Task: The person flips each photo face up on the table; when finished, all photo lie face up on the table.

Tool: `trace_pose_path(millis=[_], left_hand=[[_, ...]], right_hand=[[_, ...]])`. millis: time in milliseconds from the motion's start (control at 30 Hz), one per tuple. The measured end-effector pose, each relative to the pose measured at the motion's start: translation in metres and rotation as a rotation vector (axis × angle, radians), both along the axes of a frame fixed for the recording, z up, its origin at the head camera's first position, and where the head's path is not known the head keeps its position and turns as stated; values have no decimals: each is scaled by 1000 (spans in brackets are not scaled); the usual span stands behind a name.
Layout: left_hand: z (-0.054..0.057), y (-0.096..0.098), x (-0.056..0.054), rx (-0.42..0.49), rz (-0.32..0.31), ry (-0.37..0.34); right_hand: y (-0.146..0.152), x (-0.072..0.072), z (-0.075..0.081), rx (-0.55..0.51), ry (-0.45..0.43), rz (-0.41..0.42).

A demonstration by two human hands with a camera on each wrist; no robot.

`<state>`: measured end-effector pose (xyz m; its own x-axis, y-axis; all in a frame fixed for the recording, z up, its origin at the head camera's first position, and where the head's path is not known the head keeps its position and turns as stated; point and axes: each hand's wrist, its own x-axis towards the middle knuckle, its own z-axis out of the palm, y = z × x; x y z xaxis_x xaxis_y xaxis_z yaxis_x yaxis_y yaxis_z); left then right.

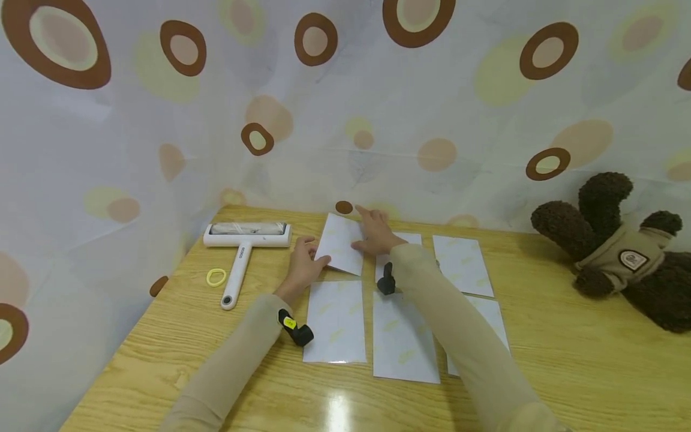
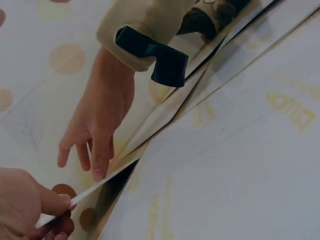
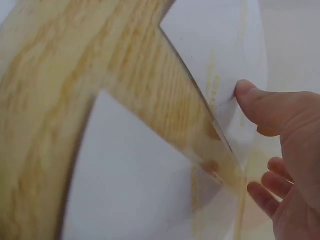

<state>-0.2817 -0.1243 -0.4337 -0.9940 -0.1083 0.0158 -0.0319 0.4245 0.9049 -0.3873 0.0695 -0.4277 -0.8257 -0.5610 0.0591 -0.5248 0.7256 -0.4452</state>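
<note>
A thin white panel with faint yellow print (image 1: pixel 339 243) is lifted and tilted at the back of the wooden table. My left hand (image 1: pixel 303 264) pinches its left edge between thumb and fingers; the left wrist view shows that grip close up. At its other side, my right hand (image 1: pixel 376 233) has the thumb (image 3: pixel 248 95) against the panel, while the other fingers stay apart from it. Just in front lies another white panel (image 1: pixel 336 324), flat on the table. Further panels lie to the right, partly covered by my right forearm.
Left of my hands lie a white lint roller (image 1: pixel 237 270) and a yellow ring (image 1: pixel 216 277). A dark brown plush toy (image 1: pixel 615 252) in a beige top lies at the right. Behind the table (image 1: pixel 567 360) hangs a spotted curtain (image 1: pixel 378 120).
</note>
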Motion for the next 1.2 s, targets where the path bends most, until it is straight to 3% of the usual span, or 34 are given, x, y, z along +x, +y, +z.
trace_pose_path(millis=[67, 233, 333, 500, 633, 733, 867, 967, 1067, 1200], left_hand=[[2, 2, 2, 40, 13, 9], [14, 9, 5, 263, -7, 96], [18, 12, 5, 299, -47, 169], [17, 13, 8, 191, -109, 231], [16, 14, 11, 126, -131, 274], [16, 15, 11, 96, -131, 301], [12, 18, 12, 61, -154, 284], [8, 20, 13, 15, -184, 266], [6, 21, 12, -49, -212, 280], [8, 20, 12, -147, -259, 288]], right_hand=[[-1, 2, 3, -29, 6, 57], [-8, 6, 13, -122, 24, 155], [-13, 13, 21, -167, 29, 178], [-24, 28, 31, -204, 99, 212], [-26, 33, 38, -152, 138, 197], [-23, 33, 40, -186, 29, 170], [-14, 34, 38, -366, -222, 107], [-7, 37, 37, -436, -346, 48], [-5, 38, 36, -412, -357, 25], [-4, 34, 35, -296, -255, 41]])
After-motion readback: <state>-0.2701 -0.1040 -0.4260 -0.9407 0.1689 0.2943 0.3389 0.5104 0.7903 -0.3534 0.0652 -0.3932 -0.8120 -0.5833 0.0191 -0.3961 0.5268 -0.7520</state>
